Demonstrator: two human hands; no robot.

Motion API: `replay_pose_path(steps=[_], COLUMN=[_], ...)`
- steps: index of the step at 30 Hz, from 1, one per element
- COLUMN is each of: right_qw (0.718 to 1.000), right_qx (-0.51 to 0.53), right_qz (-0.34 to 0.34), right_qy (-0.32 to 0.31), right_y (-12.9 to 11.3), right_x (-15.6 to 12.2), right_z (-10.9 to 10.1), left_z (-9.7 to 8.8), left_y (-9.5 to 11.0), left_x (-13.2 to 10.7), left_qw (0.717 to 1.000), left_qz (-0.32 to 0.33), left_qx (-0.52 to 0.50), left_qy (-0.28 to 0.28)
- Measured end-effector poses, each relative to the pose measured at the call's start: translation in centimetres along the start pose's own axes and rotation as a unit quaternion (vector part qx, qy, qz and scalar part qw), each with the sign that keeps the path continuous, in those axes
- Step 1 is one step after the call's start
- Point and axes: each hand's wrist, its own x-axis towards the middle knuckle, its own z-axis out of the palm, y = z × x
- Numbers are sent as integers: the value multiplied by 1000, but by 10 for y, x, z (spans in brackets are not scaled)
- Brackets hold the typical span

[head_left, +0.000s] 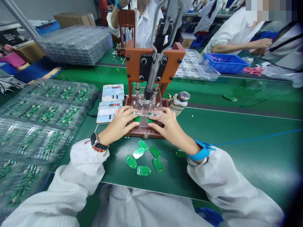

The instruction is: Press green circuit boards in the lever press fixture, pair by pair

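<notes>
An orange-brown press fixture (153, 61) stands on the green bench, with a clear acrylic plate (146, 107) over its base (144, 132). My left hand (119, 124) rests on the base's left side, fingertips touching a small green circuit board (136, 119) under the plate. My right hand (167, 126) mirrors it on the right, fingertips at another green board (150, 119). Several loose green boards (144, 157) lie on the mat just in front of the fixture, between my forearms. I wear a watch on the left wrist and a blue strap on the right.
Clear trays of green boards (47, 110) fill the left side. Two small counter boxes (110, 102) sit left of the fixture, a small jar (180, 101) to its right. Stacked trays (78, 44), a blue bin (224, 63) and other people in white coats are across the bench.
</notes>
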Motion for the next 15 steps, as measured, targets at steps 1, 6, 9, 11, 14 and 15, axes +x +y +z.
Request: replay_pose_path(steps=[1,6,9,11,14,15], right_qw=[1000,999,999,998,999,1000], right_qx=[-14,-30,-29,-27,0,9], right_qz=[-1,7,15,5,-20,-16], right_qy=[-7,-25,-42,-56,-43,-14], right_y=[-2,-9,-9,-6,-4,-5], right_x=[0,4,4,3,4,7], right_z=[-1,-3,-4,-10,-36,-49], left_z=[0,1,0,-3,-7,-7], left_y=[0,-2,-4,-5,-5,-5], left_x=[0,3,5,6,6,6], left_qw=[1000,997,997,998,998,998], left_qz=[-10,-75,-69,-62,-56,-54], left_qx=[0,-5,-21,-23,12,26], left_qy=[1,19,5,-2,0,1])
